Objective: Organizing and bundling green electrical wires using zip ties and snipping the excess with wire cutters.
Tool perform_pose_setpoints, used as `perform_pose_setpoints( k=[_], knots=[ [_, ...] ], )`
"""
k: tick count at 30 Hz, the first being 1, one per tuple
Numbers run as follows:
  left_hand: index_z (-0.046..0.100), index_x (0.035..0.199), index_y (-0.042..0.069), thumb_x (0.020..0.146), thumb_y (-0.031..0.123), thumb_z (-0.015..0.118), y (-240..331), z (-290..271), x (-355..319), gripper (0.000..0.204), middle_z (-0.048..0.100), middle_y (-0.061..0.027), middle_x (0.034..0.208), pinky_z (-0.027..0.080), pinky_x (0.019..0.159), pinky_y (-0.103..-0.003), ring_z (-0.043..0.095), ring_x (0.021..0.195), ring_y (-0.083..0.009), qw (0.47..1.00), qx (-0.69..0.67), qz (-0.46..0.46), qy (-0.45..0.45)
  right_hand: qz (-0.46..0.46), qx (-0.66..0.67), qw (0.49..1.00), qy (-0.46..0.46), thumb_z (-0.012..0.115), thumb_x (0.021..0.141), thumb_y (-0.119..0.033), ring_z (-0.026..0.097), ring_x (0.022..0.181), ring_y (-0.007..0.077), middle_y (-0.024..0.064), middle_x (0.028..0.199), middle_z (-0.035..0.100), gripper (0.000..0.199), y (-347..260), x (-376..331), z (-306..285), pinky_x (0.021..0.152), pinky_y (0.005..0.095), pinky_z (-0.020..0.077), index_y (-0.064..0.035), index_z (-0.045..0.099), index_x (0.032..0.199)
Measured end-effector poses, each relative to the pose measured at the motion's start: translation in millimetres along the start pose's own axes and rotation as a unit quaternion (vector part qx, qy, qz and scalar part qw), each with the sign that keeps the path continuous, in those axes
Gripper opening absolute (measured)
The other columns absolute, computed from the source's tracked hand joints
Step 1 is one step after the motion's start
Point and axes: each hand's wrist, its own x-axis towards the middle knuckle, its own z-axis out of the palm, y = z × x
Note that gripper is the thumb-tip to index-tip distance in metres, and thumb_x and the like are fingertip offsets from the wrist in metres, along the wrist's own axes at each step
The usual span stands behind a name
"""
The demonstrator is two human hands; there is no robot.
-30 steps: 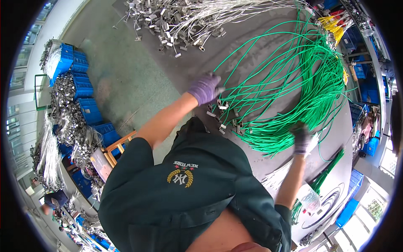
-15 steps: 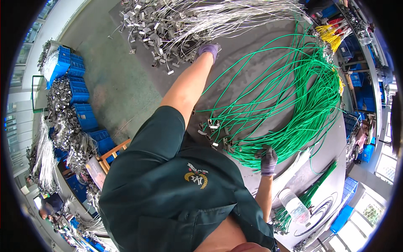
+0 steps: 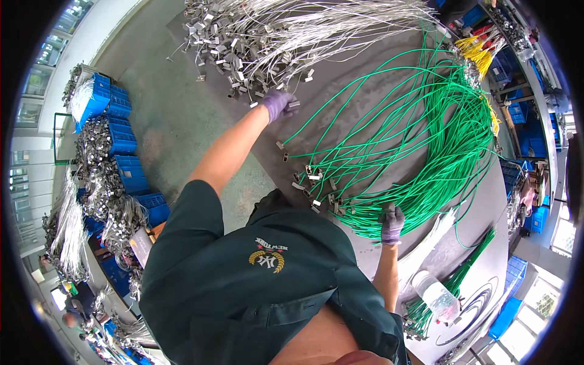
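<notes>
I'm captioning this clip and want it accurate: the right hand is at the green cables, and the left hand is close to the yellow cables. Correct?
Not quite. The head view shows the left hand close to the silvery-white cables; the yellow cables are at the upper right. The right hand is at the green cables.
</notes>
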Motion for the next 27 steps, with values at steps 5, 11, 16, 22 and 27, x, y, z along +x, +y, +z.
perform_pose_setpoints(
  k=[5, 11, 16, 22, 27],
  knots=[
    [0.062, 0.078, 0.002, 0.072, 0.017, 0.066, -32, -25, -62, 0.017, 0.062, -0.0108, 0.063, 0.049, 0.051, -0.033, 0.062, 0.058, -0.0213, 0.980, 0.128, 0.146, -0.033, 0.007, 0.135, 0.984, -0.113, 0.052, 0.090, -0.024, 0.057, 0.060, 0.0144, 0.0094, 0.078, 0.061, 0.033, -20, 16, 32, 0.052, 0.0221, 0.0412, 0.0059, 0.054, 0.105],
    [0.059, 0.085, 0.007, 0.073, 0.022, 0.056, -58, -27, -136, 0.018, 0.064, -0.0166, 0.074, 0.050, 0.066, -0.040, 0.063, 0.073, -0.0324, 0.735, 0.619, 0.258, 0.102, 0.129, 0.241, 0.902, -0.334, 0.050, 0.090, -0.023, 0.063, 0.084, 0.0217, 0.0143, 0.110, 0.059, 0.033, -56, 48, 145, 0.072, 0.0371, 0.0526, 0.0036, 0.052, 0.110],
    [0.054, 0.088, 0.004, 0.077, 0.016, 0.048, -123, -51, -205, 0.018, 0.062, -0.0194, 0.078, 0.048, 0.067, -0.046, 0.060, 0.076, -0.0380, 0.754, 0.572, 0.306, 0.106, 0.181, 0.170, 0.887, -0.390, 0.051, 0.090, -0.024, 0.056, 0.069, 0.0153, 0.0080, 0.099, 0.061, 0.029, -82, 50, 276, 0.062, 0.0297, 0.0485, -0.0027, 0.056, 0.109],
    [0.056, 0.086, 0.006, 0.080, 0.023, 0.053, -282, -158, -354, 0.018, 0.060, -0.0195, 0.074, 0.047, 0.063, -0.046, 0.059, 0.072, -0.0379, 0.816, 0.568, 0.104, 0.041, 0.114, 0.030, 0.938, -0.325, 0.054, 0.088, -0.029, 0.050, 0.057, 0.0152, 0.0017, 0.066, 0.054, 0.025, -35, 167, 311, 0.051, 0.0304, 0.0407, -0.0086, 0.060, 0.099],
    [0.060, 0.080, 0.011, 0.079, 0.023, 0.058, -479, -220, -480, 0.013, 0.061, -0.0144, 0.069, 0.047, 0.060, -0.043, 0.059, 0.064, -0.0340, 0.826, 0.553, 0.008, 0.106, 0.091, 0.045, 0.944, -0.313, 0.056, 0.087, -0.024, 0.056, 0.057, 0.0187, 0.0076, 0.068, 0.059, 0.018, -65, 162, 338, 0.051, 0.0329, 0.0436, -0.0065, 0.059, 0.088]
  ],
)
